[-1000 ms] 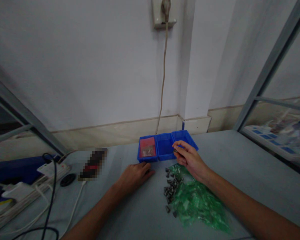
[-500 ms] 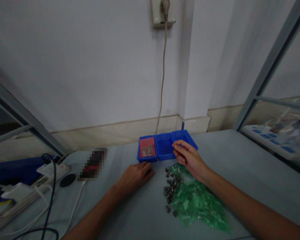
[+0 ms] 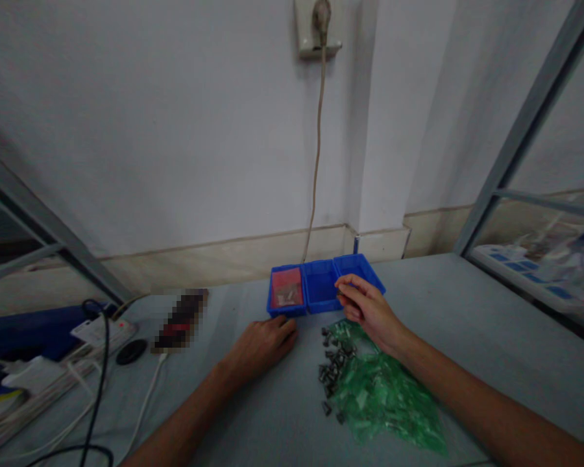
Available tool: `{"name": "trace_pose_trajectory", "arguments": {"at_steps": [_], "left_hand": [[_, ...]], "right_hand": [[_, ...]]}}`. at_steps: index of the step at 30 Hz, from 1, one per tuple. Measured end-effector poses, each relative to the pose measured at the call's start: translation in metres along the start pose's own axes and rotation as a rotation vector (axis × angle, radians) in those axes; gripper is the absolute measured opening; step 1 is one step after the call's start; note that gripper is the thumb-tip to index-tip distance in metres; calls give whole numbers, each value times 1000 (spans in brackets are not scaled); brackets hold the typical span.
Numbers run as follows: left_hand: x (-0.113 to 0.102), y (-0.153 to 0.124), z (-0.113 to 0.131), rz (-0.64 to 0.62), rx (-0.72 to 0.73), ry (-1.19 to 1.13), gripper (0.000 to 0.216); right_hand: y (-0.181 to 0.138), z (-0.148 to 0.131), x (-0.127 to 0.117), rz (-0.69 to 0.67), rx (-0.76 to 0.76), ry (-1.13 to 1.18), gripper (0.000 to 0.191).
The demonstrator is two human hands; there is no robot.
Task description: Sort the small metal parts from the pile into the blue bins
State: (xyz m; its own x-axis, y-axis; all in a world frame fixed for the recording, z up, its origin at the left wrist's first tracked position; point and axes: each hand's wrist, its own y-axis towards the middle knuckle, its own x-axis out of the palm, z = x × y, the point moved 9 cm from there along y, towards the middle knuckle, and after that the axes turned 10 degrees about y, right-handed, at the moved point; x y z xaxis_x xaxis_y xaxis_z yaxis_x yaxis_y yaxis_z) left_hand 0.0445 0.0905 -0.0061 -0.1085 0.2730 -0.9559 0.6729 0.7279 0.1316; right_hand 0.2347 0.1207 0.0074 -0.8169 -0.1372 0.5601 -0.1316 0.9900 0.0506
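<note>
Dark and metallic-looking, a small piece (image 3: 340,293) is pinched in the right hand (image 3: 370,310), fingers closed, near three blue plastic bins (image 3: 322,285); a light, steady hold should serve. Nearer than the bins, small grey metal parts (image 3: 338,360) lie beside a green plastic bag (image 3: 392,403). By the leftmost bin (image 3: 298,311), the left hand (image 3: 265,342) rests curled; its hold I cannot tell.

No readable text, no legible labels, numbers or signs (anywhere)

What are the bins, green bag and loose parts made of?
Bins: likely moulded plastic, satin; uniform blue, thin walls.
Bag: probably thin plastic film, glossy; translucent, crinkled, bright highlights.
Parts: perhaps metal, dull grey, faint glints; too small to be sure.
</note>
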Motion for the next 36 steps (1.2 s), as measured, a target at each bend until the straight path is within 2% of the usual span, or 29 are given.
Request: {"name": "trace_pose_trajectory", "arguments": {"at_steps": [8, 22, 36], "left_hand": [[2, 0, -3, -45, -52, 80, 25], [1, -3, -7, -38, -97, 36, 11], [8, -1, -9, -71, -94, 43, 20]], "right_hand": [[0, 2, 0, -5, -2, 1, 26], [2, 0, -2, -8, -14, 7, 26], [2, 1, -3, -14, -15, 9, 24]]}}
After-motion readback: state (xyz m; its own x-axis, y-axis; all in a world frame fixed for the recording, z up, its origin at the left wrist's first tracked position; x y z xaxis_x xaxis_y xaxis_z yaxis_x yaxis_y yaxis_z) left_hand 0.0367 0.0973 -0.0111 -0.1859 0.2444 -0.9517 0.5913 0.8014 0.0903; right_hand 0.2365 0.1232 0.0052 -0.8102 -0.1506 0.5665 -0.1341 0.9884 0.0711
